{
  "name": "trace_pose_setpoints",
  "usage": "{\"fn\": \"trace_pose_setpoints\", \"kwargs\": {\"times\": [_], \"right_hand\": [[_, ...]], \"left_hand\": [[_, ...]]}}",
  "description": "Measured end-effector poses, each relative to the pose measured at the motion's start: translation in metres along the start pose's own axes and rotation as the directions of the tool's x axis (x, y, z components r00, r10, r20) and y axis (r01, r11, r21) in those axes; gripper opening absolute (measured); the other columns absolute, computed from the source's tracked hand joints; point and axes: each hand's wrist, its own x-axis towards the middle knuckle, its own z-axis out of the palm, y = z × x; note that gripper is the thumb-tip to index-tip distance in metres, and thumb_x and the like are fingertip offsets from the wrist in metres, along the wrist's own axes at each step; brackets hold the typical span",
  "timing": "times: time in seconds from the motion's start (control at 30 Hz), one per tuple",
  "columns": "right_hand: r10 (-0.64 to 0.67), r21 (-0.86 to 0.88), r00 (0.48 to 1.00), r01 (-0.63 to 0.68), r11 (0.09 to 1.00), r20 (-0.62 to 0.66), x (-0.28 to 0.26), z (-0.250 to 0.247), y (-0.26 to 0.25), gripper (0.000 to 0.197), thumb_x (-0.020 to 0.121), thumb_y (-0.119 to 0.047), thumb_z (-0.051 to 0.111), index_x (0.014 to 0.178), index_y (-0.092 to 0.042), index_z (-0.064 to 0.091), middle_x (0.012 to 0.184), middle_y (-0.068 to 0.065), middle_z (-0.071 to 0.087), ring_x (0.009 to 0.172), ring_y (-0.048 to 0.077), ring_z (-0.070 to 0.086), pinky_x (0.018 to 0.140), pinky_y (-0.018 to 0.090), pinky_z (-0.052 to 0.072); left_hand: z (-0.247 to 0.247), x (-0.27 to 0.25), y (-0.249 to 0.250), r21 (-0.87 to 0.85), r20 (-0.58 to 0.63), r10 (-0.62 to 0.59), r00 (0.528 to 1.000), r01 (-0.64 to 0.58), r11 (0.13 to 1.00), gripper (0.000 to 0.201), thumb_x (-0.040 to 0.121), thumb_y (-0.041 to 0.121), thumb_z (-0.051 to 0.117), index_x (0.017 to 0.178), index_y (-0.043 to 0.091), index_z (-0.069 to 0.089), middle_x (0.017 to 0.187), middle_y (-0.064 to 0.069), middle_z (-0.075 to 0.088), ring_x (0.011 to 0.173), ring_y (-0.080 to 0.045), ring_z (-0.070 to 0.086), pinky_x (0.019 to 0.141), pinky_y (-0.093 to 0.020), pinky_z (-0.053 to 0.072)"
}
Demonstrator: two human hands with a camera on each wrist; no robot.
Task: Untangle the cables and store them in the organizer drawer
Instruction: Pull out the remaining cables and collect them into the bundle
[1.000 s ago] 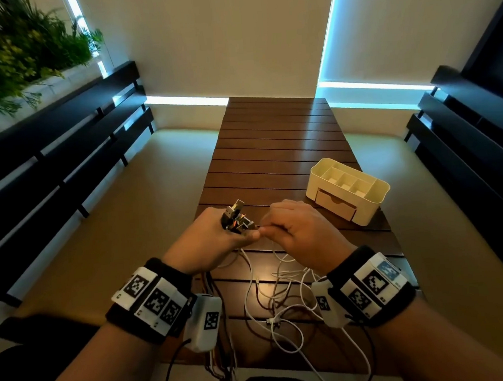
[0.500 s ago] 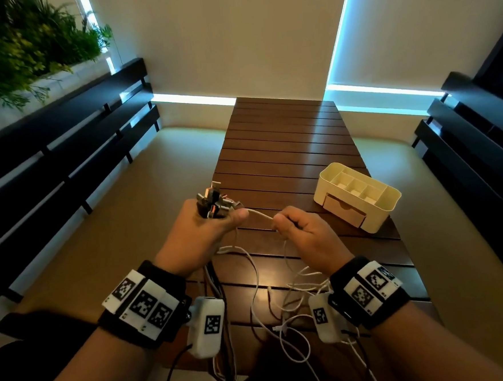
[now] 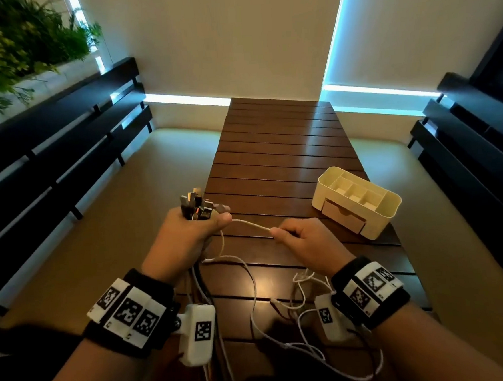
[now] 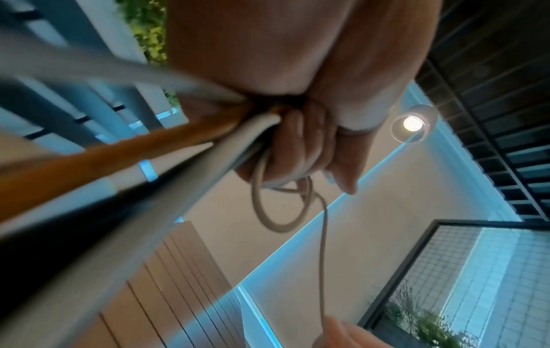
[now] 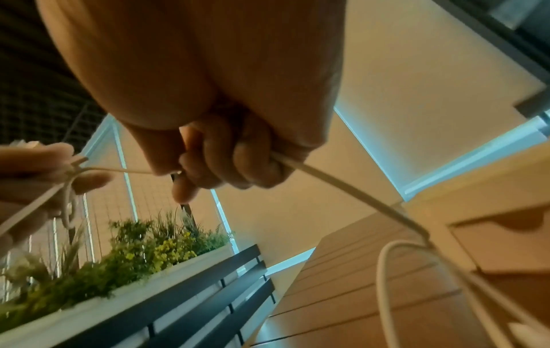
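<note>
My left hand [image 3: 188, 236] grips a bundle of cables [image 4: 178, 150] in its fist, and their plug ends [image 3: 196, 206] stick up above the knuckles. One white cable [image 3: 251, 224] runs taut from that fist to my right hand [image 3: 304, 240], which pinches it between thumb and curled fingers [image 5: 226, 162]. Loose white loops [image 3: 286, 316] of cable trail over the near end of the wooden table [image 3: 277, 147]. The cream organizer [image 3: 356, 200] stands right of my right hand, its drawer [image 3: 343, 216] closed.
The slatted table runs away from me, with beige bench cushions [image 3: 103, 218] on both sides. Dark slatted backrests [image 3: 48, 151] line the left and right. A planter with greenery [image 3: 11, 46] sits at the upper left.
My hands have drawn apart: the left moved left and up with the bundle, the right moved right, and the white cable now stretches between them.
</note>
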Motion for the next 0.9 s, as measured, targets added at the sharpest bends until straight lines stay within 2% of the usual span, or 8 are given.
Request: {"fn": "trace_pose_setpoints", "kwargs": {"times": [0.13, 0.23, 0.3, 0.43, 0.5, 0.67, 0.8, 0.9], "right_hand": [[-0.033, -0.238, 0.999, 0.029, 0.971, -0.013, 0.011, -0.004, 0.001, 0.029, 0.098, -0.040, 0.054, 0.084, -0.020, 0.070, 0.068, -0.004, 0.061, 0.062, 0.011, 0.056, 0.062, 0.033, 0.052], [-0.005, -0.371, 0.998, 0.027, 0.928, 0.062, 0.021, -0.005, -0.004, 0.032, 0.099, -0.046, 0.050, 0.088, -0.022, 0.069, 0.072, -0.006, 0.061, 0.067, 0.011, 0.058, 0.064, 0.031, 0.052], [0.097, -0.474, 0.989, -0.032, 0.880, 0.114, 0.025, -0.006, -0.004, 0.033, 0.099, -0.049, 0.048, 0.084, -0.024, 0.064, 0.078, -0.004, 0.059, 0.070, 0.013, 0.058, 0.067, 0.031, 0.053], [0.232, -0.636, 0.967, -0.116, 0.763, 0.102, 0.025, -0.011, -0.004, 0.031, 0.099, -0.051, 0.045, 0.081, -0.028, 0.055, 0.084, -0.002, 0.050, 0.078, 0.017, 0.056, 0.073, 0.034, 0.054], [0.208, -0.611, 0.967, -0.075, 0.788, 0.150, 0.025, -0.011, -0.011, 0.031, 0.099, -0.051, 0.046, 0.077, -0.030, 0.052, 0.079, -0.004, 0.049, 0.076, 0.015, 0.056, 0.069, 0.031, 0.052], [0.004, -0.458, 0.971, 0.109, 0.882, 0.239, 0.025, -0.014, -0.028, 0.029, 0.099, -0.048, 0.048, 0.083, -0.027, 0.060, 0.073, -0.006, 0.057, 0.068, 0.012, 0.056, 0.067, 0.033, 0.053], [-0.096, -0.391, 0.974, 0.171, 0.904, 0.204, 0.019, -0.022, -0.033, 0.027, 0.099, -0.042, 0.050, 0.097, -0.023, 0.068, 0.078, -0.009, 0.060, 0.072, 0.007, 0.057, 0.066, 0.027, 0.049], [-0.159, -0.175, 0.973, 0.188, 0.966, 0.169, 0.011, -0.021, -0.031, 0.019, 0.096, -0.042, 0.057, 0.093, -0.027, 0.069, 0.078, -0.008, 0.065, 0.068, 0.007, 0.059, 0.063, 0.020, 0.049]], "left_hand": [[0.013, 0.004, 0.008, 0.191, -0.005, 0.099, 0.995, -0.097, 0.977, 0.016, 0.086, 0.018, 0.074, 0.102, 0.014, 0.073, 0.045, 0.014, 0.051, 0.040, -0.001, 0.043, 0.046, -0.016, 0.036], [0.025, 0.006, 0.020, 0.319, 0.052, 0.179, 0.982, -0.186, 0.929, 0.012, 0.087, 0.017, 0.073, 0.098, 0.012, 0.074, 0.061, 0.010, 0.065, 0.048, 0.004, 0.053, 0.055, -0.012, 0.042], [0.025, 0.008, 0.024, 0.356, 0.062, 0.179, 0.982, -0.189, 0.915, 0.013, 0.086, 0.020, 0.074, 0.097, 0.012, 0.075, 0.069, 0.006, 0.067, 0.051, 0.004, 0.055, 0.059, -0.018, 0.043], [0.025, 0.006, 0.027, 0.355, 0.112, 0.186, 0.976, -0.214, 0.910, 0.016, 0.086, 0.018, 0.074, 0.093, 0.004, 0.074, 0.056, 0.002, 0.062, 0.044, 0.001, 0.046, 0.049, -0.009, 0.038], [0.030, 0.006, 0.022, 0.367, 0.128, 0.208, 0.970, -0.241, 0.898, 0.025, 0.084, 0.019, 0.075, 0.093, -0.004, 0.071, 0.072, -0.017, 0.064, 0.055, -0.006, 0.048, 0.055, -0.015, 0.041], [0.043, 0.015, -0.002, 0.391, 0.196, 0.109, 0.975, -0.180, 0.903, 0.032, 0.080, 0.027, 0.075, 0.091, -0.003, 0.069, 0.082, -0.022, 0.066, 0.068, -0.024, 0.057, 0.071, -0.050, 0.049], [0.037, 0.014, -0.008, 0.397, 0.296, 0.019, 0.955, -0.141, 0.907, 0.030, 0.087, 0.024, 0.073, 0.079, -0.003, 0.063, 0.059, -0.002, 0.056, 0.055, -0.012, 0.048, 0.056, -0.032, 0.040], [0.033, 0.007, -0.003, 0.360, 0.323, 0.030, 0.946, -0.152, 0.921, 0.033, 0.088, 0.028, 0.073, 0.068, 0.008, 0.055, 0.048, 0.010, 0.044, 0.045, -0.006, 0.038, 0.047, -0.021, 0.034]]}}
